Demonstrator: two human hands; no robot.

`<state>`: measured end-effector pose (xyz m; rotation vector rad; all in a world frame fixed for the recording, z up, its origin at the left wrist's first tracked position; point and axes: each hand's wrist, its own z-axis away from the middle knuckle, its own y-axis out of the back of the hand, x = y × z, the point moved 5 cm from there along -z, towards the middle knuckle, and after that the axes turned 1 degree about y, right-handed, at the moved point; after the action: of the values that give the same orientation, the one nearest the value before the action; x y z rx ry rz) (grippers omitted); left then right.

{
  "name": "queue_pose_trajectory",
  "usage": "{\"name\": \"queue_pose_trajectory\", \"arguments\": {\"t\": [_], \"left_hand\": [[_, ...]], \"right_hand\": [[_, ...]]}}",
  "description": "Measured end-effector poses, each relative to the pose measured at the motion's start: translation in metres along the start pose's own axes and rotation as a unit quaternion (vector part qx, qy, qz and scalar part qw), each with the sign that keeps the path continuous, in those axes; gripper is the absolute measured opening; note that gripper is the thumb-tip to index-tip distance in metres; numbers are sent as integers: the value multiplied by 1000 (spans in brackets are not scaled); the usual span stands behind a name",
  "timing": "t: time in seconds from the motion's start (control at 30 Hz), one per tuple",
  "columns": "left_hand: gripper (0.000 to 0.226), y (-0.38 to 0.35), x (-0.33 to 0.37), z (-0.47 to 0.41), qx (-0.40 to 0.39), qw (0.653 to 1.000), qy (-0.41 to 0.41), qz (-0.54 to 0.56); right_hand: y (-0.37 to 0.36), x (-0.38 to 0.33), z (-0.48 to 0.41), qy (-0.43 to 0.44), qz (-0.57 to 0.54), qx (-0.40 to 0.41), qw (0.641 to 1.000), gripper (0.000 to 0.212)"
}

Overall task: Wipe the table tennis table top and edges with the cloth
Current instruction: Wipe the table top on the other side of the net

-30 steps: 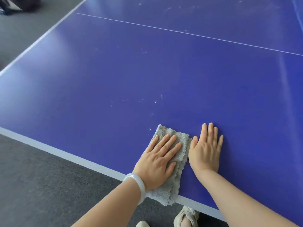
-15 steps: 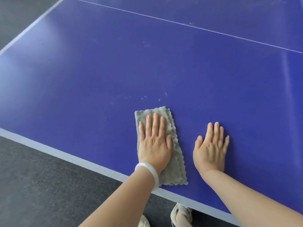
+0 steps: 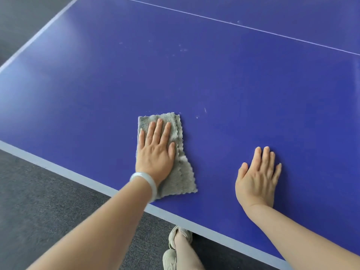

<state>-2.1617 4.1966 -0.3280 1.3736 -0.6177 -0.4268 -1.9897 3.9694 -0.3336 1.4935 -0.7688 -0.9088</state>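
The blue table tennis table [image 3: 214, 75] fills most of the view, its pale near edge running from left to lower right. A folded grey cloth [image 3: 181, 172] lies flat on the top close to that edge. My left hand [image 3: 155, 151], with a pale bangle on the wrist, presses flat on the cloth with straight fingers. My right hand [image 3: 257, 176] rests flat on the bare blue surface to the right of the cloth, apart from it. Small white specks [image 3: 200, 114] dot the top just beyond the cloth.
A thin white centre line [image 3: 253, 29] crosses the far part of the table. Dark grey carpet [image 3: 39, 201] lies below the near edge and at the far left. My feet in pale shoes [image 3: 177, 242] stand under the table's edge.
My left hand has pushed the cloth forward and to the left, away from the near edge and from my right hand. The right hand has stayed planted on the table.
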Motion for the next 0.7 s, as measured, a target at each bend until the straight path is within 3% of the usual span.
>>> {"name": "queue_pose_trajectory", "arguments": {"t": [0.07,0.1,0.23,0.37,0.53,0.7], "left_hand": [[67,-6,33,6,-1,1000,30,5],[67,-11,56,13,-6,1000,4,9],[64,-27,126,48,-50,978,-202,27],[63,-19,107,22,-58,947,-316,-10],[62,-3,55,-55,-42,978,-201,-29],[63,-4,51,-66,-30,979,-200,-11]], "right_hand": [[1,-1,1,0,3,-2,1000,61],[1,-1,1,0,4,-4,1000,61],[1,-2,0,3,8,-24,1000,63],[4,-1,1,13,14,-20,1000,66],[9,-1,3,17,-1,-27,999,71],[16,2,-3,-16,-87,-1,996,53]]}}
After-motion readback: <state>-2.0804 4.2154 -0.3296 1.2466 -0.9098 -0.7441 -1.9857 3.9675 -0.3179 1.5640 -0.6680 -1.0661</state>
